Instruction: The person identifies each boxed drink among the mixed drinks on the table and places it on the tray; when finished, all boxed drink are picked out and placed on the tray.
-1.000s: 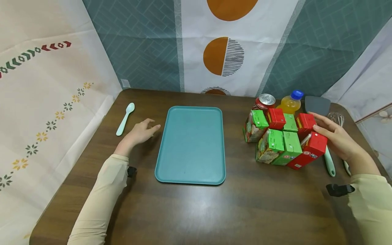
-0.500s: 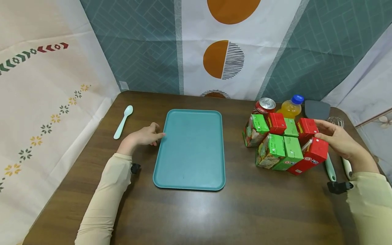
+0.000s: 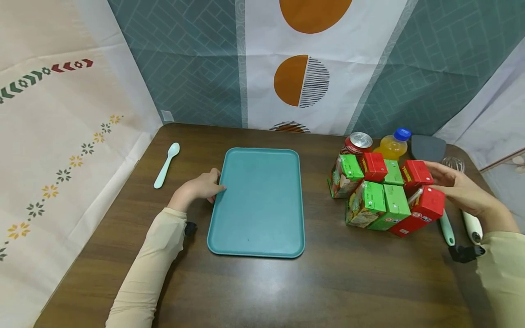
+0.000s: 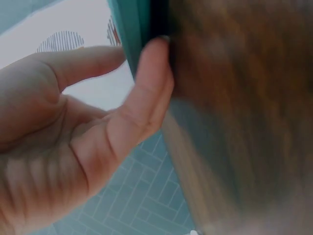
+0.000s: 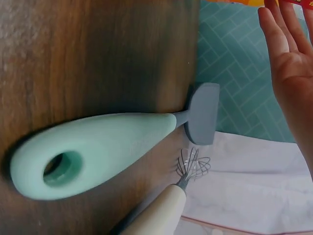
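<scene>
1. Left hand (image 3: pixel 201 184): thumb and fingers pinch the left rim of the teal tray (image 3: pixel 258 205), centrally on the table (image 3: pixel 328 282).
2. Right hand (image 3: pixel 467 189): fingers beside the rear-right red carton (image 3: pixel 416 172); whether they grip cannot be told.
3. Advisable: level, gentle force on the tray; light contact at the carton, lest neighbouring cartons (image 3: pixel 395 200) topple.

Pale cream sleeves (image 3: pixel 149 264), wrinkled, ending behind bare fingers (image 4: pixel 151 71); small black wrist pieces (image 3: pixel 190 228) at sleeves' ends, behind fingers.
</scene>
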A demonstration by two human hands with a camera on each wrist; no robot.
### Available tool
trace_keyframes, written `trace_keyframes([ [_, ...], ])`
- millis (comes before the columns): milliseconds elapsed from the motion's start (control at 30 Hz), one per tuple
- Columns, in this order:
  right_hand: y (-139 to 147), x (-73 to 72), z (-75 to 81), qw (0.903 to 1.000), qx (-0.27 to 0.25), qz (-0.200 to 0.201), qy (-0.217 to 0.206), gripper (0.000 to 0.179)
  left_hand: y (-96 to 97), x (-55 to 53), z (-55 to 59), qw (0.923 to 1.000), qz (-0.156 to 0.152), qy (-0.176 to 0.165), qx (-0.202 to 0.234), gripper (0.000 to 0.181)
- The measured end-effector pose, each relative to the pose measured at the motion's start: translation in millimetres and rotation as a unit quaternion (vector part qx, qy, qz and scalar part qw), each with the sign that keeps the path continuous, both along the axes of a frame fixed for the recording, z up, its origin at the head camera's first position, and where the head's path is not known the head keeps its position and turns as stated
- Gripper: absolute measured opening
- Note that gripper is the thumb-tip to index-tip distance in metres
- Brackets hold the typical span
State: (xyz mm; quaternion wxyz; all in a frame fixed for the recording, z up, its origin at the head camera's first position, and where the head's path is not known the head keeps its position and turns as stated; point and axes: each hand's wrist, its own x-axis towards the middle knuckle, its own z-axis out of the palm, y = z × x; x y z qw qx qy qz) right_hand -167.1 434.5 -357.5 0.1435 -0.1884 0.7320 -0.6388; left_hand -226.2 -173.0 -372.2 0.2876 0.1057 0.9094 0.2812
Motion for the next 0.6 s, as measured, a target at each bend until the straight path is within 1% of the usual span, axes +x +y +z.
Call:
trace_keyframes([
  [100,0,-0.4,0.6,0.9998,-0.005,0.016,-0.006,0.059,2.5,1.6,-1.5,0.9999,0.008,0.003,0.011,0.046],
  [200,-1,-1.5,-0.4,0.9999,-0.005,0.006,0.006,0.058,4.1,2.4,-2.9,0.9997,0.014,0.01,0.017,0.046],
  [300,-3,-3.4,-2.2,0.9991,-0.04,-0.004,0.014,0.055,4.9,2.5,-5.0,0.9997,0.015,0.01,0.019,0.047],
  [400,-4,-4.0,-2.7,0.9962,-0.081,-0.021,0.022,0.054,5.6,2.6,-6.4,0.9996,0.016,0.011,0.019,0.047],
  [500,-5,-2.6,2.3,0.993,-0.097,-0.056,0.036,0.053,5.4,2.5,-6.7,0.9996,0.012,0.016,0.018,0.047],
  [600,-8,-0.3,13.2,0.9877,-0.091,-0.115,0.053,0.053,4.2,1.7,-6.4,0.9997,0.01,0.018,0.015,0.048],
])
